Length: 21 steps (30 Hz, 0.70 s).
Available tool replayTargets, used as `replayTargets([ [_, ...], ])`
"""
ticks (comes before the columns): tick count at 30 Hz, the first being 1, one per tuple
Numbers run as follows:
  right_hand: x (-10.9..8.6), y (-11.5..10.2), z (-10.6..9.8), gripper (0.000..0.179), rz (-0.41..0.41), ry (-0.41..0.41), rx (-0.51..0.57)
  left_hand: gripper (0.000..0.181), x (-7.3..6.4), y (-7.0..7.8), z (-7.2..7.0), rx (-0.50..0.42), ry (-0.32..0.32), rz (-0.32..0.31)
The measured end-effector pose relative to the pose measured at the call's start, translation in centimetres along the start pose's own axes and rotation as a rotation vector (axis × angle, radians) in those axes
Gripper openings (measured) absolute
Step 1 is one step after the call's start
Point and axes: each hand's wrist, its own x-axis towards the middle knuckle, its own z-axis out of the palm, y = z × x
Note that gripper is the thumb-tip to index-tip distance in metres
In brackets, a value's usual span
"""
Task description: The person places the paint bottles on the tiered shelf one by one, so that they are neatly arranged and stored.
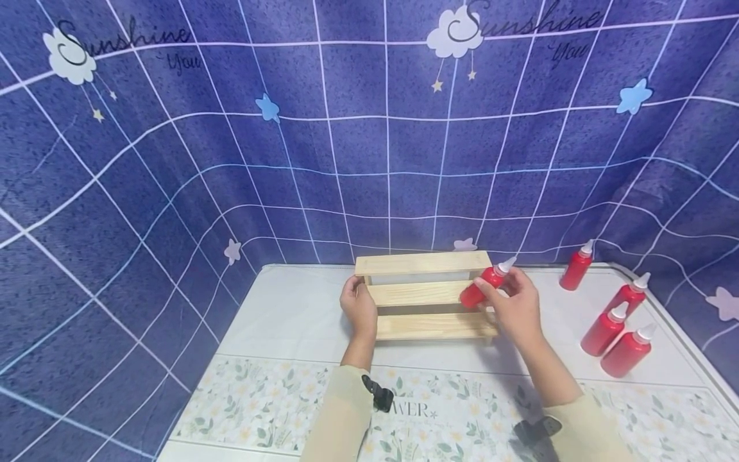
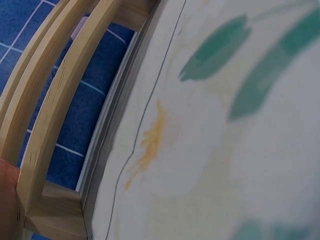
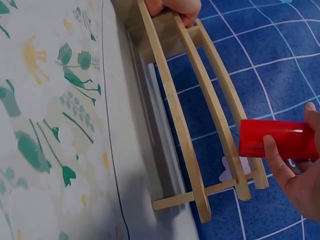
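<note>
A small tiered wooden rack (image 1: 424, 294) with three slatted steps stands on the table. My left hand (image 1: 359, 308) grips its left end; in the left wrist view only a bit of that hand (image 2: 9, 200) shows at the edge. A red squeeze bottle (image 1: 480, 290) with a white pointed cap is held in my right hand (image 1: 518, 307), tilted, over the right end of the middle step. In the right wrist view the thumb and fingers pinch the bottle (image 3: 275, 139), its base towards the slats.
Several more red squeeze bottles stand on the right of the table: one at the back (image 1: 575, 269), others nearer the front (image 1: 625, 353). A blue grid-patterned curtain (image 1: 358, 147) hangs behind. A flowered cloth (image 1: 271, 401) covers the table's front part.
</note>
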Motion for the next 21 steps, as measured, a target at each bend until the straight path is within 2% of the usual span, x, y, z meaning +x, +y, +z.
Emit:
replayTargets([
  [7,0.0,0.1,0.7,0.053,-0.073,-0.005,-0.116,0.029,0.0,-0.1,0.0,-0.003,0.006,0.005],
  [14,0.3,0.3,1.1,0.061,-0.137,-0.047,-0.104,0.029,-0.1,0.2,0.0,-0.014,0.007,0.0],
  [21,0.7,0.9,1.4,0.066,-0.143,-0.105,-0.152,0.029,0.0,0.2,-0.1,-0.024,-0.002,-0.009],
])
